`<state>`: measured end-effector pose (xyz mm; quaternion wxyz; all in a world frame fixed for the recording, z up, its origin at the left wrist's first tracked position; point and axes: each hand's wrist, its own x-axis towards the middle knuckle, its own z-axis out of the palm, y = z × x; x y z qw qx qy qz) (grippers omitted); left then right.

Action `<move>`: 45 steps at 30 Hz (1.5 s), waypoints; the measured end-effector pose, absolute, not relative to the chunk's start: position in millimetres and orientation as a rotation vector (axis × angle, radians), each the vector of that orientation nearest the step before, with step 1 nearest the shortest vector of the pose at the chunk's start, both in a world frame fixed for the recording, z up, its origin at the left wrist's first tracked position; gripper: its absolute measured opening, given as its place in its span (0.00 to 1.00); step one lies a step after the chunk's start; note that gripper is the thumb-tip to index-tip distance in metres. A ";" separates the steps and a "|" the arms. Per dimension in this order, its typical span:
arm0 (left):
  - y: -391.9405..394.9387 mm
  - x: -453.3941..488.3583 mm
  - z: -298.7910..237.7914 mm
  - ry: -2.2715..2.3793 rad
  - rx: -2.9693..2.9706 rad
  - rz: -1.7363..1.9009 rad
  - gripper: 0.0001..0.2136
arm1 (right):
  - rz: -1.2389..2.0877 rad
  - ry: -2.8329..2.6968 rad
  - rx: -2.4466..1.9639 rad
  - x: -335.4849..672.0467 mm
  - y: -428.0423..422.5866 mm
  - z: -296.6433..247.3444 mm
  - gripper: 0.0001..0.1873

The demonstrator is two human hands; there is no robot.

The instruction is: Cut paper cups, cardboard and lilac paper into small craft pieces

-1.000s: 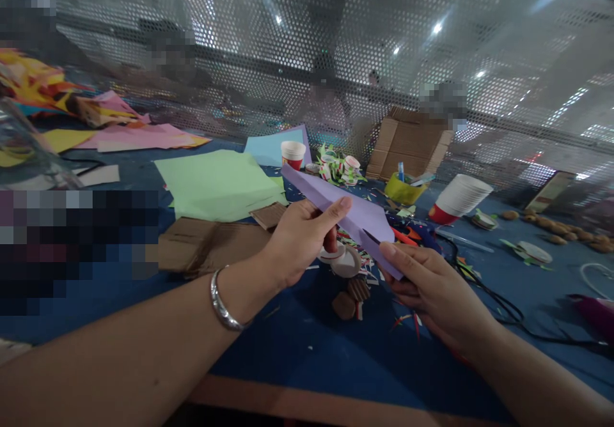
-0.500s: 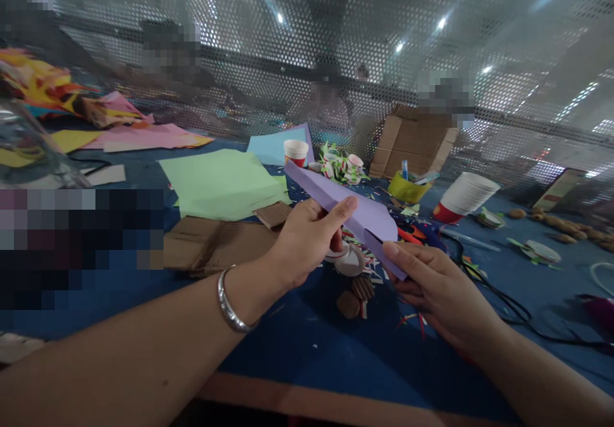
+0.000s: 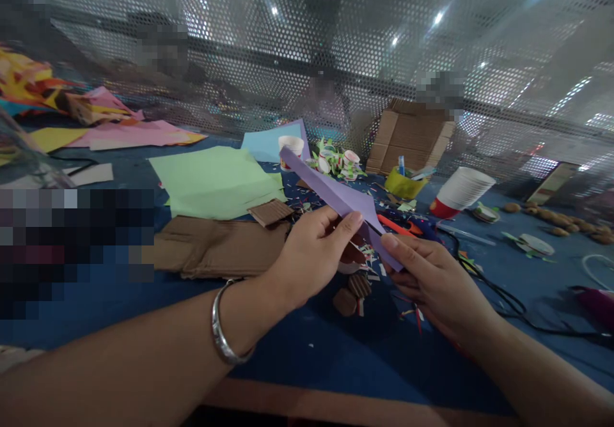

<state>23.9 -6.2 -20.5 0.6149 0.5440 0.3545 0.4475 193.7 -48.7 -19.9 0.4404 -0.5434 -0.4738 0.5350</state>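
Note:
Raised above the table is a folded sheet of purple paper, gripped by both hands. My left hand pinches its middle, thumb on top and fingers underneath. At the near right end, my right hand is closed on the paper between thumb and curled fingers. A dark gap shows along the fold between my two thumbs. Just behind my right hand lies an orange-handled tool, partly hidden. Beneath the paper are small brown cardboard pieces and scattered paper scraps.
Light green paper and flat cardboard lie to the left on the blue table. Farther back stand a paper cup, a yellow container and stacked cups. A black cord runs along the right.
My left hand has slid slightly along the purple paper toward my right hand. The paper has tilted, so less of its broad face shows. The view has shifted slightly.

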 end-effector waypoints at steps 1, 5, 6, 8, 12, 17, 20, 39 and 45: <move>-6.0 23.5 -20.0 0.823 1.244 1.033 0.12 | 1.322 -1.173 -1.352 193.5 -48.9 -20.0 0.24; -5.8 20.7 -19.4 0.818 1.283 0.995 0.12 | 1.304 -1.157 -1.394 193.1 -49.5 -20.2 0.23; -5.8 19.9 -19.7 0.802 1.323 0.986 0.12 | 1.301 -1.156 -1.402 193.2 -49.7 -20.1 0.23; -5.9 18.7 -20.2 0.759 1.402 0.965 0.11 | 1.290 -1.160 -1.405 193.5 -50.1 -19.9 0.23; -5.9 18.8 -19.0 0.709 1.436 0.910 0.10 | 1.264 -1.181 -1.391 194.8 -50.8 -19.3 0.23; -5.5 20.7 -17.1 0.709 1.338 0.872 0.10 | 1.248 -1.191 -1.389 197.7 -50.3 -21.4 0.23; -6.3 21.1 -17.1 0.696 1.323 0.861 0.10 | 1.240 -1.225 -1.383 199.3 -50.3 -22.9 0.23; -2.7 17.5 -15.0 0.704 1.318 1.054 0.09 | 1.272 -1.273 -1.289 197.0 -50.5 -17.6 0.23; -2.5 16.0 -15.1 0.725 1.299 1.019 0.09 | 1.265 -1.251 -1.300 196.0 -50.5 -17.9 0.23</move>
